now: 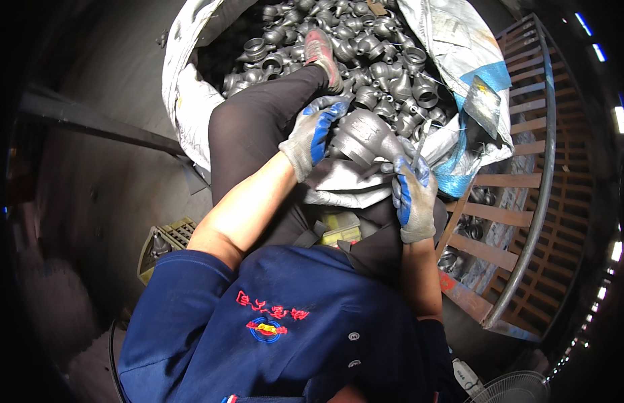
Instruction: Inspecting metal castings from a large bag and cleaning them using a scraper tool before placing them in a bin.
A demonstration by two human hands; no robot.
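Note:
In front of me is a grey metal casting [362, 138], with a wide round end toward the left and a narrower neck to the right. My left hand [310, 133], in a grey glove with blue coating, grips its wide end, the fingers reaching over the far side. My right hand [414, 196], gloved alike, is closed at the neck end around a thin dark bar-like tool [419, 149]; its exact kind cannot be made out. Just beyond lie many similar castings [399, 87] in a large white woven bag [186, 87], whose near edge hangs below the held casting.
My shoe [319, 50] rests on the castings inside the bag. A metal-barred crate [527, 174] stands at the right with castings in it. A yellowish plastic crate [181, 232] is at the left, near a metal beam [97, 121]. A fan [517, 388] sits lower right.

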